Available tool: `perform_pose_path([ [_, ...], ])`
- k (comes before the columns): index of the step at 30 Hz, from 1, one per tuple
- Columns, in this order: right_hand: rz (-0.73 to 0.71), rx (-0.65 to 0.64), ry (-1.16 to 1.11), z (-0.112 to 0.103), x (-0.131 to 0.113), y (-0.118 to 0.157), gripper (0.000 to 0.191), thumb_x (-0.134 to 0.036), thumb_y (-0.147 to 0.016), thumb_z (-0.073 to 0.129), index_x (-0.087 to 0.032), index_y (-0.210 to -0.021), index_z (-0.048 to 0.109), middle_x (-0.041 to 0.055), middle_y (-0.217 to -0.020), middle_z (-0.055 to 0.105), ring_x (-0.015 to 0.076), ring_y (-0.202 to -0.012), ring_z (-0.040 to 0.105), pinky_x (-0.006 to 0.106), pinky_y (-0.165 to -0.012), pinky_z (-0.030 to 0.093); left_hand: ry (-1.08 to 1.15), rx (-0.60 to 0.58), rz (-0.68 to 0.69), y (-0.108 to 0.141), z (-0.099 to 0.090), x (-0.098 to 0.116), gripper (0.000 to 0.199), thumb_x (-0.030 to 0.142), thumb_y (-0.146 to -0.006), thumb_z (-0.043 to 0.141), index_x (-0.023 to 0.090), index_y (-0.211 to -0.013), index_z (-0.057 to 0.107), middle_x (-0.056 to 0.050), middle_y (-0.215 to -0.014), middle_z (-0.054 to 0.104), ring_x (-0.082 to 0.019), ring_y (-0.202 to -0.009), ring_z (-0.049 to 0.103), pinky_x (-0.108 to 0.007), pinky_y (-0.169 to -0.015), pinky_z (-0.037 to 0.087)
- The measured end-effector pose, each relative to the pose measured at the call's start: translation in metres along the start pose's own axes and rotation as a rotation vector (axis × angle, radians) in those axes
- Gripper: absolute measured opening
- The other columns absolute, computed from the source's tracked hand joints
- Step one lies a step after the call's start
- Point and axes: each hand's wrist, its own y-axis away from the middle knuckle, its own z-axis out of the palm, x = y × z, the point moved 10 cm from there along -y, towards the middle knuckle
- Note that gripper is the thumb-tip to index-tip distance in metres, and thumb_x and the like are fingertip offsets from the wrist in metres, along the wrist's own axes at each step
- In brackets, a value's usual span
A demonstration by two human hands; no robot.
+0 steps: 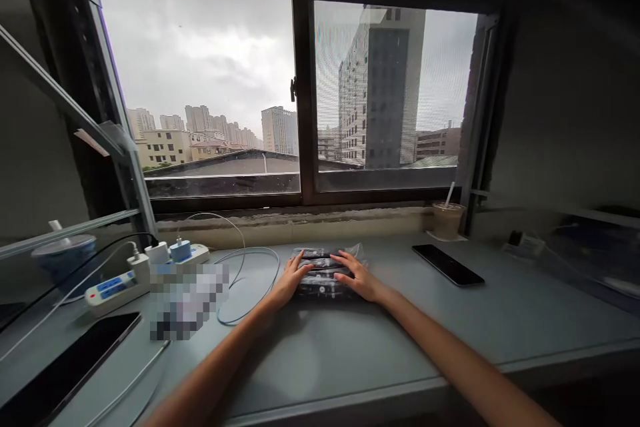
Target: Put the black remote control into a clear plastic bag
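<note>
A dark package in clear, crinkled plastic [320,290] lies on the desk in front of me, with several folded or layered sections and small pale marks. What is inside cannot be made out. My left hand [290,278] rests on its left side, thumb and fingers spread and pointing inward. Over the right side lies my right hand [364,278], its fingers likewise apart and touching the top. Loose clear plastic sticks up behind the right fingers. Both palms are turned down, and the package stays on the desk surface.
Left stand a power strip [117,290] with chargers, a looping white cable [250,250], a blue cup [65,263] and a dark tablet-like device [75,363]. Right are a black phone [447,265] and a drink cup with straw [447,219]. A window frame [306,113] rises behind the desk [310,367].
</note>
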Motion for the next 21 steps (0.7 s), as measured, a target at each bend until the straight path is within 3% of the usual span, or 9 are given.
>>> perform_pose_path([
  [4,0.008,0.046,0.005,-0.006,-0.002,0.001,0.059,-0.05,-0.081,0.043,-0.019,-0.131,0.041,0.0125,-0.142,0.028,0.0228,-0.131,0.026,0.038,-0.106,0.022,0.002,0.026,-0.01,0.001,-0.002,0.007,0.057,0.035,-0.085,0.029,0.012,-0.138,0.027,-0.01,-0.144,0.028,-0.02,-0.133,0.023,-0.032,-0.107,0.02],
  [6,0.008,0.072,0.019,-0.009,-0.002,0.001,0.058,-0.049,-0.081,0.044,-0.018,-0.13,0.042,0.0126,-0.141,0.029,0.0225,-0.131,0.027,0.038,-0.106,0.023,-0.036,0.033,0.007,0.002,-0.003,0.011,0.056,0.034,-0.087,0.028,0.013,-0.138,0.028,-0.01,-0.145,0.025,-0.019,-0.134,0.017,-0.033,-0.108,0.015],
  [10,0.06,0.142,0.077,-0.015,0.007,-0.002,0.056,-0.046,-0.08,0.047,-0.015,-0.127,0.046,0.0139,-0.14,0.032,0.0242,-0.13,0.029,0.039,-0.106,0.022,-0.14,-0.002,0.022,0.003,0.001,0.01,0.057,0.024,-0.08,0.043,0.016,-0.135,0.034,-0.009,-0.147,0.02,-0.025,-0.135,0.005,-0.04,-0.109,0.009],
  [16,0.035,0.23,0.071,-0.018,0.011,-0.005,0.044,-0.038,-0.083,0.045,-0.014,-0.119,0.054,0.0143,-0.13,0.046,0.0222,-0.123,0.04,0.038,-0.103,0.029,-0.264,-0.022,0.032,0.0,0.008,0.001,0.061,0.003,-0.074,0.033,0.016,-0.134,0.038,-0.008,-0.144,0.027,-0.023,-0.135,0.009,-0.04,-0.109,0.013],
  [21,-0.008,0.344,0.131,-0.04,-0.004,-0.001,0.038,-0.034,-0.084,0.042,-0.016,-0.112,0.058,0.0106,-0.121,0.053,0.0209,-0.116,0.046,0.035,-0.098,0.035,-0.358,0.015,0.033,0.001,0.013,0.003,0.067,-0.002,-0.069,0.034,0.016,-0.134,0.039,-0.01,-0.145,0.025,-0.026,-0.135,0.006,-0.043,-0.109,0.01],
])
